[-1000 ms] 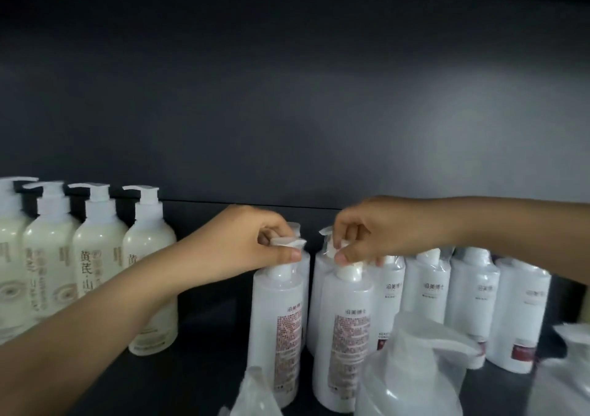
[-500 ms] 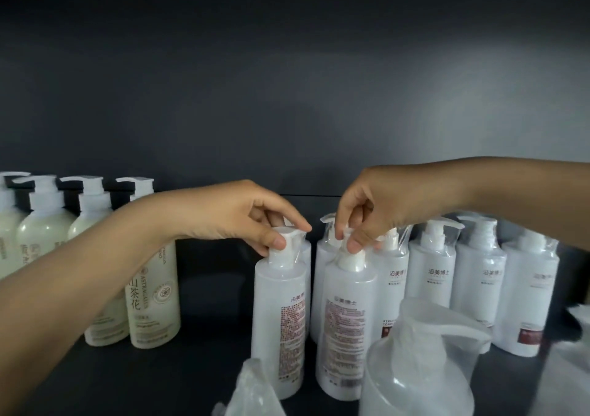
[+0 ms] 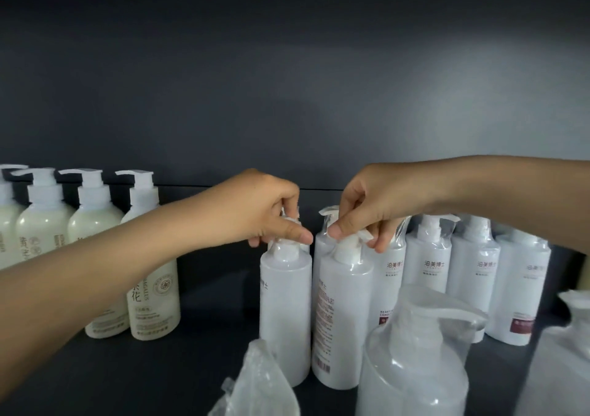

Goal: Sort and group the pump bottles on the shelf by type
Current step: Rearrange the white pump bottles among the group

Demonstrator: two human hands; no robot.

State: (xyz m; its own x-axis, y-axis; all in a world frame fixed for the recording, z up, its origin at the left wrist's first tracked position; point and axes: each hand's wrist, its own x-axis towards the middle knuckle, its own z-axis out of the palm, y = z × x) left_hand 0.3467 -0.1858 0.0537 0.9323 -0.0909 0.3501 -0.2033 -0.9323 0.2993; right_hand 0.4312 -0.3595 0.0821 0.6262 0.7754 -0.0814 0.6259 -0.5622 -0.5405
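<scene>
Fingers [image 3: 297, 235] of left hand [image 3: 255, 211] and right hand [image 3: 380, 198] pinch bottle pumps [image 3: 347, 251].

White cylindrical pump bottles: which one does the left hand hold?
The leftmost white cylindrical plastic pump bottle, nearest the cream bottles: the left hand pinches its pump head. The right hand pinches its barcode-labelled neighbour.

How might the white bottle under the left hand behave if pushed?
Probably tips easily: the white bottle is tall, narrow, and the left hand grips only its pump. Its clear wrap looks slick, so the grip may slip.
</scene>
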